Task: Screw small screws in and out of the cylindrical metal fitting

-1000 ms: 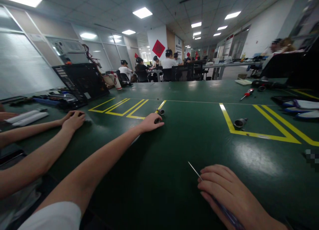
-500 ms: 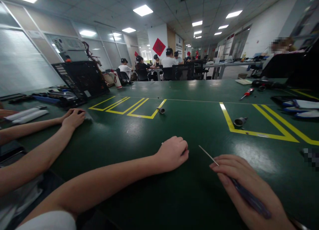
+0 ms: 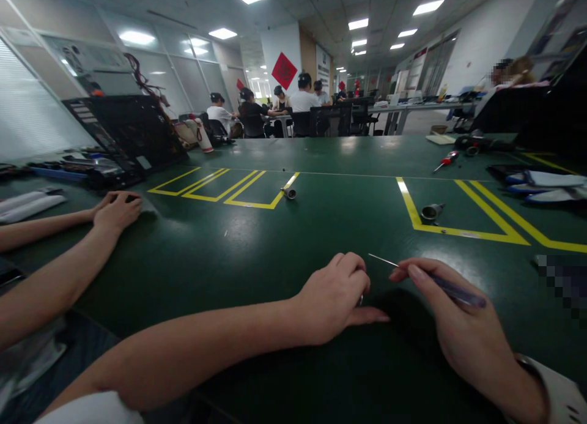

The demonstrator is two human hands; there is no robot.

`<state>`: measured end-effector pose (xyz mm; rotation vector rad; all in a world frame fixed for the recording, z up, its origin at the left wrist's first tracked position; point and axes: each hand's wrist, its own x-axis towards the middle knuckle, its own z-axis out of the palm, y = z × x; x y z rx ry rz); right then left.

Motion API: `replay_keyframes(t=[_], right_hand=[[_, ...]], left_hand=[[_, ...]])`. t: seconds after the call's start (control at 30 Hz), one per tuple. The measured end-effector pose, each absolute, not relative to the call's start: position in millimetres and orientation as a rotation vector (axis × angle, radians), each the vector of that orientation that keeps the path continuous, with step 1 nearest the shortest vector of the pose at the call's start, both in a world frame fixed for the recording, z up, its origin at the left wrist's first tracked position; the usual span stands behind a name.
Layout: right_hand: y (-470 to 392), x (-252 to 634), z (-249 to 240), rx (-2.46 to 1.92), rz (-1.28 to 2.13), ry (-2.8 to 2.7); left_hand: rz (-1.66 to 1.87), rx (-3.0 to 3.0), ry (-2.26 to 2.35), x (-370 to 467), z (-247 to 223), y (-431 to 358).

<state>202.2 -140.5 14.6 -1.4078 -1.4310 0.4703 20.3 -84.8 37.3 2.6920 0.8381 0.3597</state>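
My right hand [image 3: 463,326] grips a screwdriver [image 3: 458,291] by its translucent purplish handle. Its thin metal shaft points left, the tip just above and beyond the knuckles of my left hand [image 3: 334,298]. The fingers of that left hand are curled, the thumb stretched out to the right. A bit of a small shiny metal part [image 3: 361,300] shows between them; most of it is hidden by the fingers. Farther off, a cup-shaped metal piece [image 3: 431,212] lies on its side inside a yellow tape outline, and a smaller similar piece [image 3: 290,193] rests by another outline.
The green table [image 3: 257,252] carries yellow tape markings [image 3: 472,234]. A red-handled screwdriver [image 3: 446,161] and blue-handled pliers [image 3: 545,185] lie at the right. Another person's hands [image 3: 119,208] rest at the left, near a black computer case [image 3: 132,133]. People sit at a farther table.
My left hand has moved right and its thumb has opened out, showing the shiny part. My right hand has turned, bringing the screwdriver shaft flatter and nearer my left hand. The view has tilted slightly.
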Motion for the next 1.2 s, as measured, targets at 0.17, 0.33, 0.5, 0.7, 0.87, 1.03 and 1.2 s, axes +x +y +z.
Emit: replay_keyframes(t=[0.17, 0.33, 0.5, 0.7, 0.87, 1.03, 1.2], right_hand=[[-139, 208, 5, -1.263, 0.773, -1.429], [-143, 202, 11, -1.317, 0.885, -1.532], [-144, 199, 21, -1.404, 0.809, -1.642], [-148, 197, 23, -1.378, 0.692, -1.768], [-156, 193, 29, -1.192, 0.553, -1.972], [-159, 193, 35, -1.138, 0.508, -2.080], [-156, 194, 31, -1.267, 0.532, -1.924]], left_hand=[[0.572, 2.584, 1.005, 6, 46, -69], [0.661, 2.638, 1.074, -4, 55, -58], [0.563, 2.713, 1.117, -5, 63, -60], [0.456, 2.646, 1.198, -5, 64, -59], [0.638, 2.477, 1.221, -6, 62, -55], [0.813, 2.127, 1.080, -5, 54, -49], [0.736, 1.547, 0.850, 3, 46, -54]])
